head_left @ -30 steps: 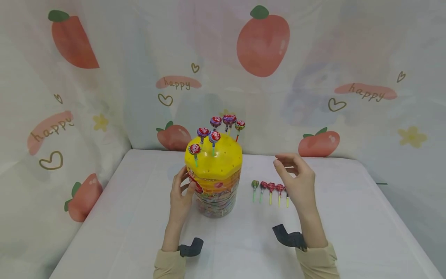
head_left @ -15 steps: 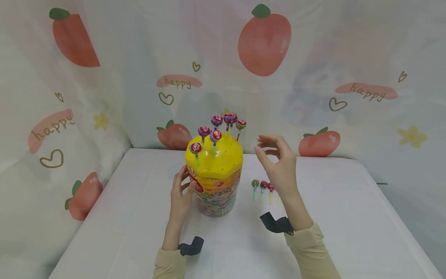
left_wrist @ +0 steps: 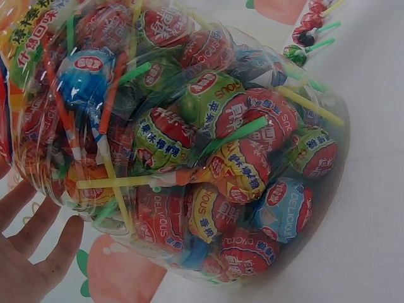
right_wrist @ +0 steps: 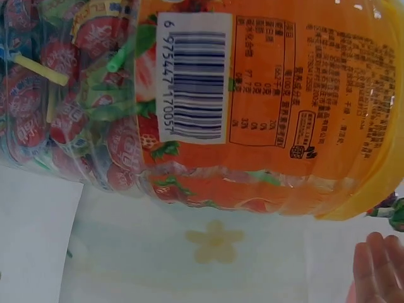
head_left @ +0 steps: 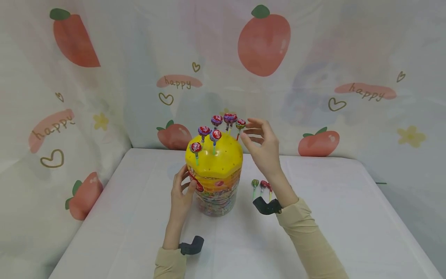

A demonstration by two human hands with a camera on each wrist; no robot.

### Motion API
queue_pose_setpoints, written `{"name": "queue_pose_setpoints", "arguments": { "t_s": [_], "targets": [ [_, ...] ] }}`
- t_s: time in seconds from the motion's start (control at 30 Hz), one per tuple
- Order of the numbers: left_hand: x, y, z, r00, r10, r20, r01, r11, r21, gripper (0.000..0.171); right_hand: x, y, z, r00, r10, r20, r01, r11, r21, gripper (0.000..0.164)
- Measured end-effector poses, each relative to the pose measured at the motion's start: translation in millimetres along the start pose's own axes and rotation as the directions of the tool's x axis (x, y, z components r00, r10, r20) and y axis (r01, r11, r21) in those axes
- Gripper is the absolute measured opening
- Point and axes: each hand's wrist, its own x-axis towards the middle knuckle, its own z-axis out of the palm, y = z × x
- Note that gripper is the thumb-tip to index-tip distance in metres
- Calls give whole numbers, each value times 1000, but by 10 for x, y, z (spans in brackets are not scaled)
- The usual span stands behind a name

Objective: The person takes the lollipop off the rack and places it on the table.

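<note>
A clear plastic jar [head_left: 216, 203] filled with wrapped lollipops stands on the table under a yellow lid [head_left: 217, 164] pierced with small holes. Several lollipops [head_left: 215, 135] stick up from that lid. My left hand [head_left: 181, 197] rests against the jar's left side, fingers spread, as the left wrist view also shows [left_wrist: 38, 246]. Beside the lid's back right edge is my right hand [head_left: 263, 145], fingers lightly bent, fingertips close to a green-and-red lollipop [head_left: 241, 124]. In the right wrist view, straight fingers [right_wrist: 377, 262] lie just below that lollipop's wrapper [right_wrist: 396, 218].
Loose lollipops [head_left: 255, 184] lie in a row on the white table [head_left: 139, 217], right of the jar. My right forearm hides part of the row. A printed curtain [head_left: 296, 97] hangs behind the table.
My right hand has moved left and farther back, from above the loose lollipops to beside the lid. My left hand stays against the jar.
</note>
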Motion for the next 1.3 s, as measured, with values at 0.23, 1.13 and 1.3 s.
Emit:
{"name": "queue_pose_setpoints", "arguments": {
  "t_s": [0.23, 1.13, 1.3],
  "targets": [
    [-57, 260, -38, 1000, 0, 6, 0, 1000, -9, 55, 98, -2, 82, 1000, 15, 17, -14, 999, -33, 42],
    [7, -136, 16, 998, 61, -13, -61, 998, -5, 54, 152, -15, 82, 1000, -8, -12, 8, 1000, -27, 30],
    [11, -132, 14, 998, 56, -14, -56, 998, -5, 55, 157, -79, 4, 998, -45, -49, 45, 999, 5, 32]
  ]
}}
